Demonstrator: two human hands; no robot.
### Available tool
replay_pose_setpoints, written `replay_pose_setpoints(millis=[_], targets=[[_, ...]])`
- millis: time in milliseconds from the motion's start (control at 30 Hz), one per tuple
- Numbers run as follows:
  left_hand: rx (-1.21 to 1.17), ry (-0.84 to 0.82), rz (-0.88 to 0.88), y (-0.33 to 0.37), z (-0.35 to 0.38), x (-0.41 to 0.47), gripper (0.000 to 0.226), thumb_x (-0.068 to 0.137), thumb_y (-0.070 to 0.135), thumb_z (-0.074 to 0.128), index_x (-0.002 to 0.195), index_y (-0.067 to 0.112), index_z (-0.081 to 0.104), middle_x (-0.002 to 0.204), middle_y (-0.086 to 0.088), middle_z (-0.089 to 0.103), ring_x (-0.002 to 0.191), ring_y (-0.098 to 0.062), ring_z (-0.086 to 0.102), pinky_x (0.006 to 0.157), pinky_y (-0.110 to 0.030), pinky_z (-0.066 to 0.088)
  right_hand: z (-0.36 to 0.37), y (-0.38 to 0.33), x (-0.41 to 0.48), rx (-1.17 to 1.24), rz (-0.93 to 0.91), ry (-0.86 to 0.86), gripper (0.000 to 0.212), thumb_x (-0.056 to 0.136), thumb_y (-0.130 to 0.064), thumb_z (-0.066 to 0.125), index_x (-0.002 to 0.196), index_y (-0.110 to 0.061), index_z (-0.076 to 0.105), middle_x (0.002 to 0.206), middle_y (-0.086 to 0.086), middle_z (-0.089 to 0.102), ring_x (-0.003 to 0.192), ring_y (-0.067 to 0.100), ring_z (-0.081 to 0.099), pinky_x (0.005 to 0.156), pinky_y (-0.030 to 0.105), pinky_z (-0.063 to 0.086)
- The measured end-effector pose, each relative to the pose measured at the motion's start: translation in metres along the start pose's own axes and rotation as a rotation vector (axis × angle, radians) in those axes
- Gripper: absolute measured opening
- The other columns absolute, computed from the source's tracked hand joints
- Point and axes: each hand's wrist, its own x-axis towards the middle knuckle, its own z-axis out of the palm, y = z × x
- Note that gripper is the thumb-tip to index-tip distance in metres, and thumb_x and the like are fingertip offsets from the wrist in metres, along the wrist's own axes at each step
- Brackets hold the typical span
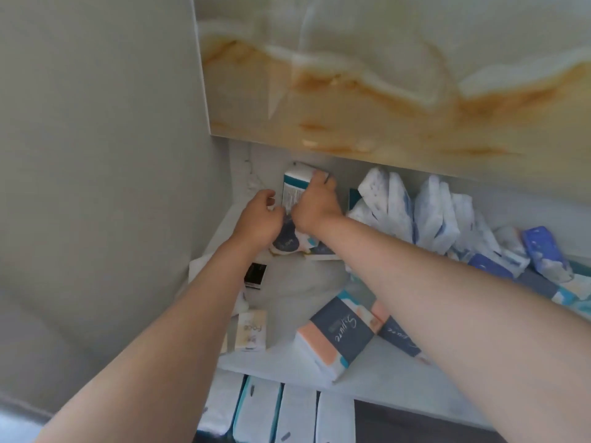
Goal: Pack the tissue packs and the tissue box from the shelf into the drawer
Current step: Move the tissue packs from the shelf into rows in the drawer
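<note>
Both hands deep at shelf [287, 282] back-left corner, hard against grey side wall; right hand [315, 206] clamped over upright tissue box [295, 185]; left hand [260, 220] curled at its left edge, grip unclear. Bare shelf patch mid-front; tissue packs [335, 337] beside it, script unreadable; more below in drawer [278, 410].

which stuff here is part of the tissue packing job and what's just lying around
For the job:
tissue box, under the right hand
white tissue packs standing on the shelf
peach and grey packs
packs already in the drawer

Lying about:
small black box
cream carton
</note>
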Motion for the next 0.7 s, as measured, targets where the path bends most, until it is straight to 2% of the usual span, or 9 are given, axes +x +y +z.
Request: replay_pose_setpoints(millis=[100,200,267,400,467,500,567,700], targets=[[-0.060,-0.013,0.022,0.002,0.004,0.019,0.055,0.101,0.021,0.043,0.153,0.019,0.025,0.157,-0.003,0.031,0.141,-0.019,0.035,0.110,-0.029,0.027,0.009,0.001,0.023,0.035,0.078,0.031,0.080,0.086,-0.009,0.068,0.149,-0.009,0.018,0.146,0.017,0.029,0.132,0.037,0.040,0.104,0.040,0.044],[-0.062,-0.090,0.034,-0.003,0.007,0.028,0.064,0.100,0.014,0.042,0.156,0.023,0.013,0.161,0.000,0.021,0.146,-0.018,0.024,0.115,-0.032,0.023,0.009,0.005,0.031,-0.125,0.082,0.109,0.083,0.085,-0.017,0.070,0.151,-0.011,0.019,0.139,0.019,0.035,0.127,0.036,0.044,0.101,0.043,0.046],[-0.054,-0.110,0.029,-0.007,0.006,0.031,0.070,0.098,0.011,0.044,0.157,0.024,0.008,0.162,0.001,0.018,0.147,-0.018,0.022,0.115,-0.032,0.023,0.008,0.006,0.031,-0.183,0.061,0.122,0.073,0.085,-0.014,0.070,0.145,-0.011,0.028,0.135,0.020,0.037,0.123,0.036,0.045,0.098,0.042,0.045],[-0.032,-0.063,0.104,-0.007,-0.003,0.033,0.082,0.093,0.006,0.057,0.157,0.021,0.007,0.160,0.001,0.020,0.145,-0.016,0.024,0.109,-0.023,0.021,0.008,0.011,0.026,-0.068,-0.089,0.092,0.050,0.087,0.001,0.060,0.128,-0.010,0.035,0.125,0.017,0.046,0.107,0.035,0.055,0.082,0.039,0.047],[0.002,-0.034,0.177,-0.006,-0.008,0.033,0.091,0.087,0.001,0.062,0.157,0.020,0.006,0.159,-0.003,0.020,0.145,-0.018,0.025,0.115,-0.029,0.022,0.007,0.011,0.017,-0.038,-0.212,0.084,0.037,0.087,0.000,0.054,0.118,-0.013,0.037,0.117,0.014,0.052,0.098,0.031,0.057,0.074,0.038,0.044],[0.038,-0.027,0.211,-0.005,-0.009,0.031,0.094,0.084,-0.001,0.063,0.157,0.021,0.008,0.159,-0.006,0.020,0.144,-0.020,0.026,0.116,-0.031,0.024,0.006,0.010,0.011,-0.017,-0.258,0.083,0.035,0.087,-0.001,0.053,0.114,-0.015,0.037,0.114,0.012,0.053,0.094,0.029,0.056,0.071,0.035,0.042],[0.106,0.002,0.270,0.001,-0.013,0.024,0.092,0.080,-0.002,0.067,0.155,0.023,0.020,0.155,-0.007,0.024,0.139,-0.021,0.033,0.109,-0.027,0.028,0.001,0.010,-0.001,0.049,-0.317,0.100,0.036,0.086,-0.003,0.054,0.115,-0.017,0.039,0.112,0.008,0.054,0.092,0.025,0.056,0.070,0.033,0.041],[0.147,0.128,0.370,0.018,-0.024,-0.007,0.071,0.071,0.013,0.081,0.134,0.026,0.051,0.126,0.002,0.048,0.115,-0.019,0.052,0.089,-0.030,0.043,-0.019,0.012,-0.025,0.127,-0.368,0.105,0.050,0.083,0.002,0.058,0.127,-0.015,0.043,0.120,0.008,0.053,0.102,0.025,0.054,0.077,0.033,0.043]])
